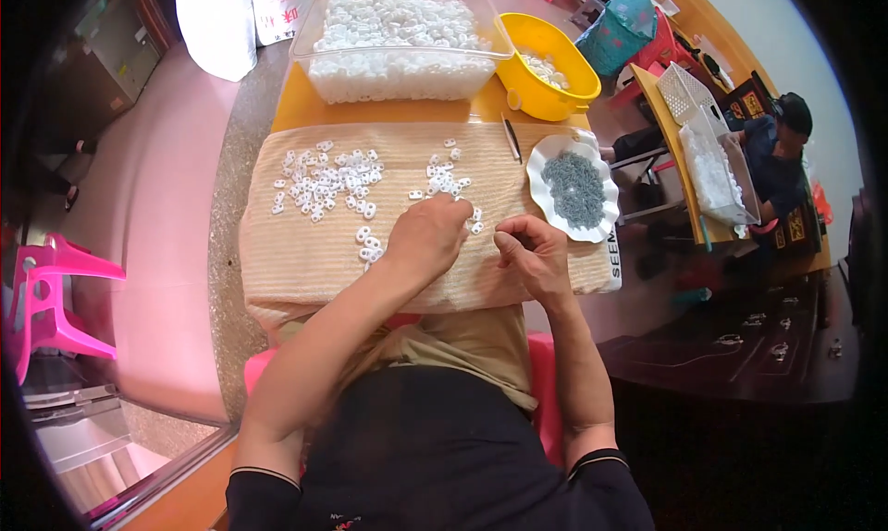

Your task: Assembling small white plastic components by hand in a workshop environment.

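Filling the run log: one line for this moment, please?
left hand: on white plastic pieces, towel | right hand: closed beside, contents unclear | white dish: grey parts

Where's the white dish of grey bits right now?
The white dish sits at the cloth's right edge, just beyond the right hand, below the yellow tub.

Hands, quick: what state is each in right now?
Left hand: curled, knuckles up, resting on the beige ribbed cloth among small white plastic rings; any held piece is hidden.
Right hand: fingers pinched shut; contents too small to tell.
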